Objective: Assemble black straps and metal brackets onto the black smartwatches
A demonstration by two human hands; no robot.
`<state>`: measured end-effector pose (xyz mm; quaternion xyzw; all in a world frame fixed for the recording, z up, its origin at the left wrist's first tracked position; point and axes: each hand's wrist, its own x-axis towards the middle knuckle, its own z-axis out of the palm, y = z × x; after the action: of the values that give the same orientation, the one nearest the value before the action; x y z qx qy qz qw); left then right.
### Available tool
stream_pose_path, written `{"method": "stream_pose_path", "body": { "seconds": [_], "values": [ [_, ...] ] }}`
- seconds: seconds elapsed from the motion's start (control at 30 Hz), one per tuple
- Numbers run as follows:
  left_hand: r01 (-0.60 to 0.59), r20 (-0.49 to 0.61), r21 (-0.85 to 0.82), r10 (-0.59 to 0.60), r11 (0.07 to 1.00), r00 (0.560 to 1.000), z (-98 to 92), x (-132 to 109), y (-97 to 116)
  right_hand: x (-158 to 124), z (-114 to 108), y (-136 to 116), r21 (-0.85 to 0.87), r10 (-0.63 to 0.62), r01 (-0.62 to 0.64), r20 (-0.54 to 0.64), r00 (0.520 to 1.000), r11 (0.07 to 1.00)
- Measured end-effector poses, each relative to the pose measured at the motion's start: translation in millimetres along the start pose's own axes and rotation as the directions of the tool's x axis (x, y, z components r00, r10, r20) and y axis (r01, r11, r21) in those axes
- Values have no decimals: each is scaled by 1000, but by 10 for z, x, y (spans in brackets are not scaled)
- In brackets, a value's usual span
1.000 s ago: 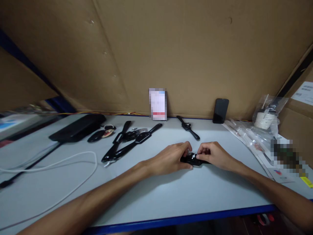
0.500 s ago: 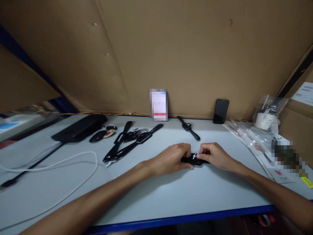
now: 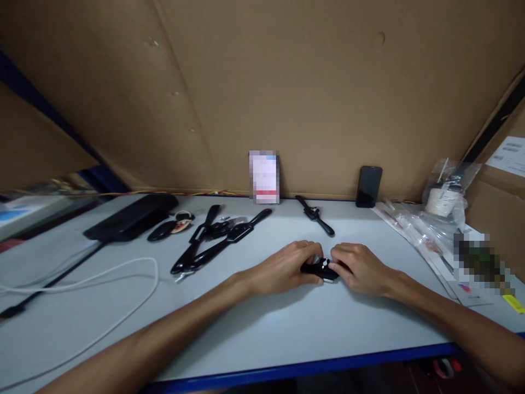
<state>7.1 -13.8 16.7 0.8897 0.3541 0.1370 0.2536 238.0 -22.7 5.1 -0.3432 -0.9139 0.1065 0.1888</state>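
Observation:
A black spokeshave (image 3: 319,269) lies low over the table between my two hands, with a small silver screw or nut showing on its body. My left hand (image 3: 289,266) is closed around its left side, fingers behind and thumb in front. At the other end, my right hand (image 3: 359,268) is closed on the spokeshave, its thumb beside the silver part; the right handle is hidden by this hand. Behind them lies another assembled spokeshave (image 3: 315,215). Farther left, black spokeshave bodies (image 3: 221,243) overlap, with small dark parts among them.
A lit phone (image 3: 264,178) and a dark phone (image 3: 369,186) lean on the cardboard wall (image 3: 311,98). A black case (image 3: 131,219), a mouse (image 3: 161,231) and a white cable (image 3: 153,279) occupy the left. Plastic packets (image 3: 422,246) and a bagged cup (image 3: 443,200) are right.
My right fingers have shifted and curled more over the right end of the spokeshave, covering its handle. My left hand keeps its hold; the view has shifted slightly.

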Motion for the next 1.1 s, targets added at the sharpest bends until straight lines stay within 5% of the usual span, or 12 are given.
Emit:
{"method": "stream_pose_path", "body": {
  "seconds": [0.17,0.27,0.37,0.67,0.83,0.93,1.0,1.1],
  "values": [
    [1,-1,-20,-1,1000,1000,-4,6,7,1,-8,-24,-21,29,-29,6,1000,999],
    [55,-1,5,-55,998,998,-1,12,8,28,-37,-28,108,137,-137,1,991,985],
    [86,-11,22,-86,996,996,5,19,8,41,-22,-6,190,130,-114,-69,989,975],
    [36,-42,6,-36,999,998,31,14,-26,54,102,-108,-159,19,-35,-105,994,987],
    [4,-2,-221,-4,975,1000,-123,30,-76,-5,94,-237,-231,50,-68,-84,995,971],
    [200,-224,147,-165,969,961,-285,32,-201,-33,72,-219,-224,-62,54,-26,998,973],
    [394,-332,424,-265,816,905,-378,12,-319,-69,41,-163,-249,-81,76,-10,997,966],
    [517,-369,542,-365,663,855,-455,-35,-467,-199,-52,29,-290,12,2,46,999,957]
  ]
}}
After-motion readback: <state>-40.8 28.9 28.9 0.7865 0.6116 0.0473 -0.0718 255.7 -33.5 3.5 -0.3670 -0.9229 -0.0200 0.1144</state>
